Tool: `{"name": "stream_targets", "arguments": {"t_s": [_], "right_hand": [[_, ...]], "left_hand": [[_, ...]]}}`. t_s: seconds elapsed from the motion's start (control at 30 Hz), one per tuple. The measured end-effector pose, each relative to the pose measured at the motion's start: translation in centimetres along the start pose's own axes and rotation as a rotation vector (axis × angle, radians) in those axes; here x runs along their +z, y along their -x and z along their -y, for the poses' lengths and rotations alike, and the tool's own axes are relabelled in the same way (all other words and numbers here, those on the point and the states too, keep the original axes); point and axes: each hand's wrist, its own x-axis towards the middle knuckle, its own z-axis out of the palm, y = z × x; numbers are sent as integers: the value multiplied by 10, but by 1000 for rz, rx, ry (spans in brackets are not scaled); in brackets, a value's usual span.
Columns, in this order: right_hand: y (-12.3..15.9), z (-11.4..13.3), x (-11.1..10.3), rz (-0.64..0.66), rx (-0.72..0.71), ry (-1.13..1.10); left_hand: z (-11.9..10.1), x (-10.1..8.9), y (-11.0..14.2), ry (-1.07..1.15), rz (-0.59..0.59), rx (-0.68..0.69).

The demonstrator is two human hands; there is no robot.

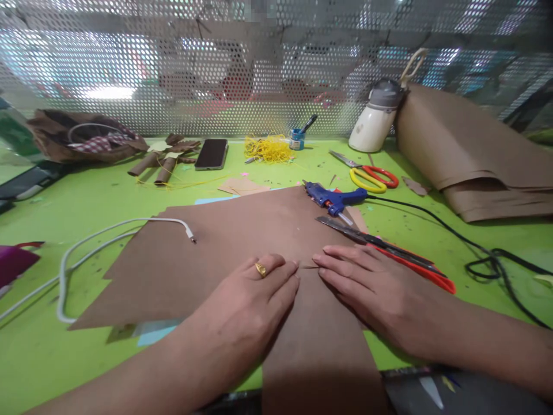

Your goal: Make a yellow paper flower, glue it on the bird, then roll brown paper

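A large sheet of brown paper (224,242) lies on the green table (78,196), with a strip of it running toward me. My left hand (253,300), wearing a gold ring, rests flat on the paper with fingers stretched out. My right hand (367,282) lies flat too, fingers pointing left. The fingertips of both hands nearly meet at a crease in the middle of the paper. Neither hand holds anything.
Red-handled scissors (389,253) lie just beyond my right hand, with a blue glue gun (334,199) and its black cord (488,253) behind. Farther back are yellow-and-red scissors (367,176), a phone (211,154), yellow string (268,148), paper rolls (158,167), a white cable (86,242), folded brown paper (470,150).
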Motion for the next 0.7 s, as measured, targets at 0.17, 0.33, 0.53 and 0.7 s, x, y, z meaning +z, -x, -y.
{"name": "stream_targets", "arguments": {"t_s": [0.17,0.33,0.53,0.7], "right_hand": [[2,2,-3,18,-29,18],[1,4,-4,26,-40,33],[0,0,-9,92,-77,81],[0,-3,-11,91,-114,96]], "left_hand": [[-1,2,0,1,12,2],[0,7,2,3,-22,3],[-1,5,2,19,5,-16],[-3,3,0,17,28,-32]]}}
